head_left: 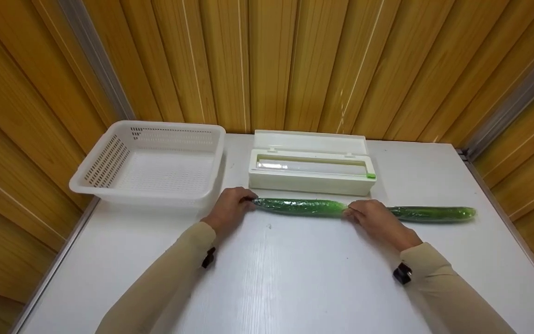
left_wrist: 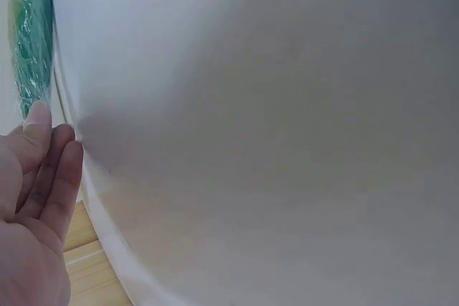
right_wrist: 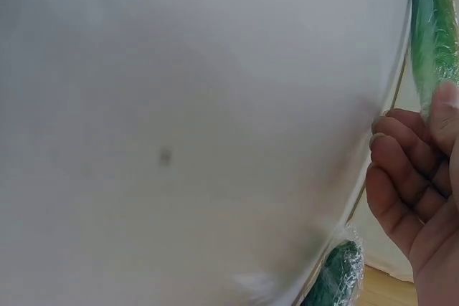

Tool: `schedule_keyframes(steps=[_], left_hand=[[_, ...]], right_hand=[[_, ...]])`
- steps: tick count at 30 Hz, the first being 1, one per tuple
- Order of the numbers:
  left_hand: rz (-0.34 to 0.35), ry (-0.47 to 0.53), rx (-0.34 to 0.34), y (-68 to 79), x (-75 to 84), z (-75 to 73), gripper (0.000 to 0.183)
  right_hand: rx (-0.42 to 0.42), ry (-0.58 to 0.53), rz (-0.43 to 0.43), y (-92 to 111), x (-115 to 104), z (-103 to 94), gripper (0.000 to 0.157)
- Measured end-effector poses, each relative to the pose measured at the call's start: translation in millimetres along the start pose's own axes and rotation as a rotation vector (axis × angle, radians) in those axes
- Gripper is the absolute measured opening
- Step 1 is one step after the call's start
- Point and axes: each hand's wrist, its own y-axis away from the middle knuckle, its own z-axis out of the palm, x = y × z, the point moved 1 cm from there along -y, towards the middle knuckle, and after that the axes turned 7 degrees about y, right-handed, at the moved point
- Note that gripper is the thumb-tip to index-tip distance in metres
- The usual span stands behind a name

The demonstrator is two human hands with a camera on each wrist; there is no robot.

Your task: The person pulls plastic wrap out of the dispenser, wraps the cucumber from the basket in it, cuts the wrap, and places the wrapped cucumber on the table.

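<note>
A cucumber (head_left: 299,207) in clear plastic wrap lies crosswise between my two hands. At its left end my left hand (head_left: 232,206) pinches the wrap between thumb and fingers; the left wrist view shows the thumb on the film at the tip of the cucumber (left_wrist: 32,41). My right hand (head_left: 376,220) pinches the wrap at the right end, and the thumb presses there in the right wrist view, beside the cucumber (right_wrist: 434,26). A second wrapped cucumber (head_left: 438,214) lies to the right, partly behind my right hand.
Behind the cucumber stands a white cling film dispenser (head_left: 313,183), its lid raised and a roll inside. A white plastic basket (head_left: 149,192) with slotted walls sits at the back left. Wood-look panels (head_left: 271,65) rise behind the white table (head_left: 295,287).
</note>
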Motion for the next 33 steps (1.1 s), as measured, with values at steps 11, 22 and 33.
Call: schedule_keyframes(steps=[11,22,33], left_hand=[[0.028,-0.037,-0.050,-0.1,2.7,-3.0,0.018],[0.030,-0.016,-0.013,1.1,3.2,-0.2,0.011],[0.036,-0.045,-0.017,0.0,6.8,-1.4,0.010]], right_hand=[[0.107,0.011,-0.069,-3.1,-6.1,2.0,0.009],[0.156,0.063,-0.105,-1.1,-6.0,1.3,0.041],[0.080,0.007,-0.008,-5.2,-13.4,-0.8,0.029]])
